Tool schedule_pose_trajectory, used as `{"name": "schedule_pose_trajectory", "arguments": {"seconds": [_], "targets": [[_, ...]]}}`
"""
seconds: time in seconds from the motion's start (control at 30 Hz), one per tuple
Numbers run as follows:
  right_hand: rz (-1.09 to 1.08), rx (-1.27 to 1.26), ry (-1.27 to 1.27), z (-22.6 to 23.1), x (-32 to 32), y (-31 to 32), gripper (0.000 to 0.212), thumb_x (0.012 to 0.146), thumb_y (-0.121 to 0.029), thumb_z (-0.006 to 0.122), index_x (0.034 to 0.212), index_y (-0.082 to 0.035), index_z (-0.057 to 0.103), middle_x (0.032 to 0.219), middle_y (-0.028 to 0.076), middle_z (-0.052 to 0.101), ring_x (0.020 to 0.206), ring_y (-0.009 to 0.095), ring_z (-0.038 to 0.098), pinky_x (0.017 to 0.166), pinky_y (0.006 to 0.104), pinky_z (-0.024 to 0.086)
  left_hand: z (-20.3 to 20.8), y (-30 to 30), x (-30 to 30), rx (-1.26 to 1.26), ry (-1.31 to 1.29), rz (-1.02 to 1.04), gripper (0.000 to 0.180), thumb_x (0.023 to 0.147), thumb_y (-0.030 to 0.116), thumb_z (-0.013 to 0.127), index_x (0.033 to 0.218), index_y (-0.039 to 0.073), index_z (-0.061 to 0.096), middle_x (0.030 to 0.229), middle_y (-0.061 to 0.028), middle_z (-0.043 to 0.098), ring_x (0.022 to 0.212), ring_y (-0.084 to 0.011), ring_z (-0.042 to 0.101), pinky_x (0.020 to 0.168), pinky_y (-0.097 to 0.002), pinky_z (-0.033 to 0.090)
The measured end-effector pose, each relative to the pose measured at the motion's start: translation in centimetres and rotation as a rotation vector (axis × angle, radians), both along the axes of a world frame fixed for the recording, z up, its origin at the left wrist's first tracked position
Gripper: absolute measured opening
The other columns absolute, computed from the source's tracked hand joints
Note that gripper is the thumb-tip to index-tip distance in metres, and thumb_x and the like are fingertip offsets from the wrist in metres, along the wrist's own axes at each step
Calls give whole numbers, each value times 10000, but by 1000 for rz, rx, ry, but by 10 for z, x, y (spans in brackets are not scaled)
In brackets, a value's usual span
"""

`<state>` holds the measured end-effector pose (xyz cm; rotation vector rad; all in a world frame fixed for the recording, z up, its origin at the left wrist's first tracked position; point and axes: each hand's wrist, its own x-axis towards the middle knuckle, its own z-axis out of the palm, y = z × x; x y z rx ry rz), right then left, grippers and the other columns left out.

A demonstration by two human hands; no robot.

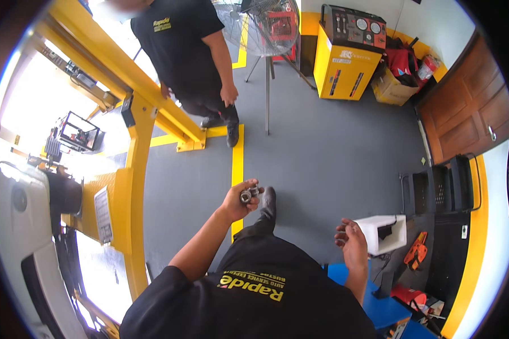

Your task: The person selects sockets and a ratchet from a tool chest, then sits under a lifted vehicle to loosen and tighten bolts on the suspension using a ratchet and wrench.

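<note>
My left hand (238,202) is out in front of my body with its fingers curled round shiny metal sockets (246,196). The round, hollow end of one faces up, and the fingers partly cover the others. Off to the right, my right hand (353,244) hangs in the air with its fingers loosely bent and apart, and nothing shows in it. It is nearest to a white open-ended box (398,234) with something dark inside. Below my left hand, one dark shoe (268,203) is on the grey floor.
A co-worker in black (184,53) stands ahead by the yellow lift post (138,186). Beyond are a stand fan (267,85) and a yellow machine (345,65). A white vehicle (17,214) is left. Black shelving (441,189) and a blue surface (379,311) are right.
</note>
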<state>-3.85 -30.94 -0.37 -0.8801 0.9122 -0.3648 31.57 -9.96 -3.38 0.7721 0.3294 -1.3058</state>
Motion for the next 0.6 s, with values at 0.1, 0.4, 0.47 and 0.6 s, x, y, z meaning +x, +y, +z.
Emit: {"name": "schedule_pose_trajectory", "arguments": {"seconds": [0.1,0.4,0.47,0.6], "targets": [[25,-1,17,-12,110,-63,351,1058,-308,604,1303,-57,623,1063,51,650,886,149,621,786,299,496,-9,-25,72,-19,37,-25,241,967,144,623,1203,157,577,1144,-124,575,697,-149,528,570,-259,425],[332,-102,-46,51,367,-197,342,1056,-298,606,1295,-54,622,1070,45,658,898,128,629,798,288,505,17,-59,197,41,-92,67,512,881,-59,641,1337,128,500,1112,-89,557,829,-163,566,723,-319,479],[376,-129,8,52,413,-233,328,1057,-292,602,1285,-59,631,1065,42,668,898,123,632,803,285,507,-2,-68,219,43,-146,138,526,881,-66,640,1348,137,509,1110,-82,579,880,-178,616,764,-351,531],[501,-184,28,52,496,-308,305,1054,-288,598,1268,-77,646,1061,36,680,904,118,640,808,282,509,-19,-113,257,112,-125,329,522,886,-48,642,1345,138,476,1066,-85,570,767,-159,579,685,-313,469]]}}
